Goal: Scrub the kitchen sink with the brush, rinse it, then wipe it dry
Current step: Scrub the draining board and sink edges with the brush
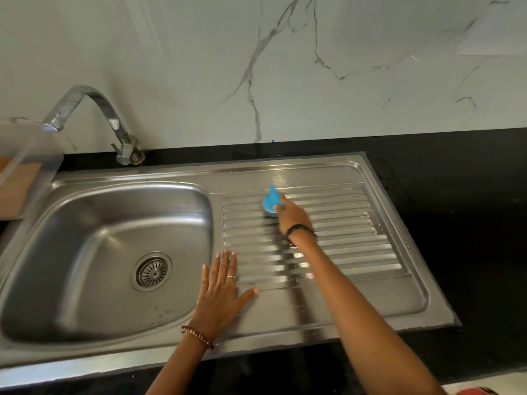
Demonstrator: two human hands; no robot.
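Note:
The steel sink [94, 195] has its bowl on the left, with a round drain strainer [151, 271], and a ribbed drainboard [342, 246] on the right. My right hand [293, 216] grips a blue round brush [271, 202] and holds it down on the far ribs of the drainboard. My left hand [221, 286] lies flat, fingers spread, on the steel between the bowl and the ribs. Small water drops show on the drainboard near the brush.
A chrome faucet [85, 109] arches over the bowl's back left. Black countertop [470, 223] surrounds the sink, with a marble-patterned wall behind. A wooden board [17, 186] and a clear container [25, 149] sit at the far left edge.

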